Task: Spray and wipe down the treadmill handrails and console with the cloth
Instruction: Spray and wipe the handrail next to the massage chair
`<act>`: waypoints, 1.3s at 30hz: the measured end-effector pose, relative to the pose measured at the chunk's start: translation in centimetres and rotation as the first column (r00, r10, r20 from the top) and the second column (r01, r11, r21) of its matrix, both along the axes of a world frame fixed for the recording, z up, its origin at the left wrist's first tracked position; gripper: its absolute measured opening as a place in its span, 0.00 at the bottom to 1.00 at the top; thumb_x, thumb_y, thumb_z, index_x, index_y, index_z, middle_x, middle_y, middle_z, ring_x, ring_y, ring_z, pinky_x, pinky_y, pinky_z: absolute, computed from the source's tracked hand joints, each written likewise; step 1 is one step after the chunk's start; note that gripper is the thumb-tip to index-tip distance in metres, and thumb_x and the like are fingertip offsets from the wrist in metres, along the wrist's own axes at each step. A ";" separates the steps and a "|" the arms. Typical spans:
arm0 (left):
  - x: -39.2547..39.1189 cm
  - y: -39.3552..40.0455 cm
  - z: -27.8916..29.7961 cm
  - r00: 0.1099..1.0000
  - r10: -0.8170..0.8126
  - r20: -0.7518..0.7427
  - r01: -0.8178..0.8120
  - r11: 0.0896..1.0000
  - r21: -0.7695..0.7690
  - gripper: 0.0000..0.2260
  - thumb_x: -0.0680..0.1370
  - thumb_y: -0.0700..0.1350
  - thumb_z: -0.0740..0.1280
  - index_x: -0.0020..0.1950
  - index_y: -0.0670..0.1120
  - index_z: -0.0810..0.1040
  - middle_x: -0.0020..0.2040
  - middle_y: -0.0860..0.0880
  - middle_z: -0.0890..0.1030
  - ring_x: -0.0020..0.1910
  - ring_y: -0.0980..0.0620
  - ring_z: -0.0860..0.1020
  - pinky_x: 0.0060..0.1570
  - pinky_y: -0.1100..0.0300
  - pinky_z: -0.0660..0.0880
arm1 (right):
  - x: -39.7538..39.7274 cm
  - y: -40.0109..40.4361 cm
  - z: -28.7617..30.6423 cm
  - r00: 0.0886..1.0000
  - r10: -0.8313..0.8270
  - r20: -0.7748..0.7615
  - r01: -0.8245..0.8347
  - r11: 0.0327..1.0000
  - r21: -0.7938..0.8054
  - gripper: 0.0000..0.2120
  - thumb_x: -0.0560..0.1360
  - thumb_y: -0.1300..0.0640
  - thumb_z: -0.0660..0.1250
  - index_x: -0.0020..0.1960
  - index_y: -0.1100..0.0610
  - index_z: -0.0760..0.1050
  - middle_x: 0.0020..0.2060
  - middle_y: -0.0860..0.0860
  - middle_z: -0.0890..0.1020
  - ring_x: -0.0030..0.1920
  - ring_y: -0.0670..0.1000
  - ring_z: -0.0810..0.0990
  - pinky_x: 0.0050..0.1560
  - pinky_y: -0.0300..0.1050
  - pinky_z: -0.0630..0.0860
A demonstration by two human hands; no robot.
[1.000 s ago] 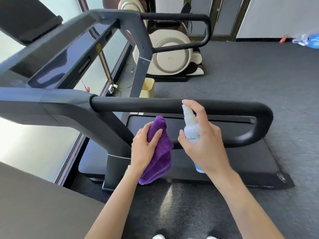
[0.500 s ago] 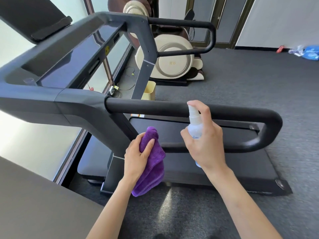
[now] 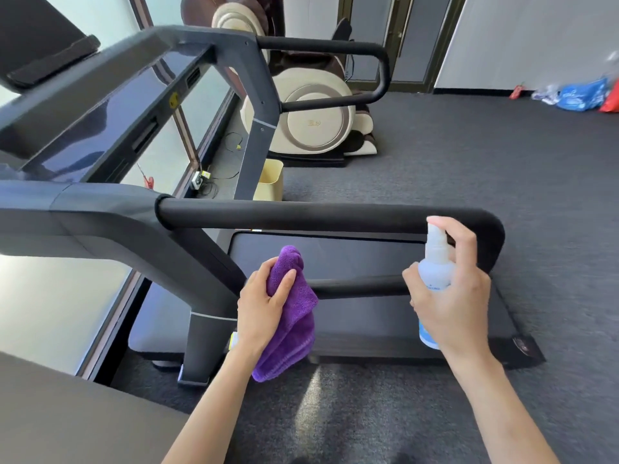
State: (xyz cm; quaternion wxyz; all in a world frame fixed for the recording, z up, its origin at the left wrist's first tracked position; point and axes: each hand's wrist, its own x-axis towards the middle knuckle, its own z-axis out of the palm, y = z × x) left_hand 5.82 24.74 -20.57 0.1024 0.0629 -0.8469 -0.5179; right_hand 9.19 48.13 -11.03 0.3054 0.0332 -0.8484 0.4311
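Note:
The treadmill's near black handrail (image 3: 301, 214) runs left to right across the middle and loops down at its right end. The far handrail (image 3: 321, 46) and the dark glossy console (image 3: 110, 115) lie beyond it. My left hand (image 3: 264, 306) grips a folded purple cloth (image 3: 291, 316) just below the near rail, in front of the grey upright. My right hand (image 3: 452, 296) holds a small white spray bottle (image 3: 435, 262) upright near the rail's right bend, forefinger on its nozzle top, which sits just under the rail.
The treadmill belt deck (image 3: 368, 256) lies beneath the rail. A cream massage chair (image 3: 311, 118) stands behind, a yellow bin (image 3: 269, 182) beside the far upright, cables near the window, bags (image 3: 582, 95) at the far right wall. Dark carpet covers the floor.
My right hand has carried the bottle rightward along the near rail toward its bend. The left hand with the cloth has stayed below the rail, shifting only slightly.

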 end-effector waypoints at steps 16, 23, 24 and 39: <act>2.7 -0.8 -1.0 0.985 0.175 -0.013 -0.174 0.985 0.008 0.13 0.78 0.62 0.60 0.60 0.62 0.74 0.52 0.59 0.81 0.52 0.56 0.78 0.55 0.52 0.75 | 1.7 -1.1 -7.3 0.899 0.222 0.377 -0.255 0.966 0.041 0.37 0.72 0.65 0.68 0.67 0.32 0.59 0.54 0.43 0.81 0.45 0.52 0.77 0.47 0.41 0.71; 4.9 -3.9 -1.6 0.970 0.242 0.016 -0.242 0.970 0.005 0.15 0.78 0.63 0.59 0.62 0.62 0.72 0.52 0.58 0.80 0.51 0.52 0.78 0.54 0.44 0.77 | 0.3 -4.1 -10.2 0.880 0.201 0.429 -0.227 0.974 0.009 0.33 0.72 0.66 0.68 0.63 0.36 0.61 0.41 0.48 0.77 0.40 0.58 0.74 0.44 0.49 0.72; 5.0 -4.0 -1.7 0.971 0.239 0.020 -0.239 0.971 0.007 0.14 0.78 0.63 0.59 0.62 0.63 0.72 0.52 0.58 0.80 0.51 0.52 0.78 0.54 0.43 0.77 | 0.2 -4.1 -10.3 0.884 0.189 0.428 -0.221 0.975 0.025 0.33 0.72 0.66 0.68 0.64 0.36 0.61 0.41 0.48 0.76 0.41 0.57 0.73 0.43 0.48 0.70; 3.3 0.7 -2.2 0.996 0.087 -0.001 -0.087 0.996 -0.007 0.12 0.76 0.67 0.58 0.57 0.67 0.72 0.51 0.61 0.80 0.50 0.59 0.78 0.55 0.47 0.76 | 1.9 3.5 -11.8 0.943 -0.065 0.326 0.057 0.998 0.034 0.35 0.70 0.70 0.71 0.66 0.42 0.64 0.58 0.47 0.82 0.47 0.59 0.80 0.48 0.44 0.68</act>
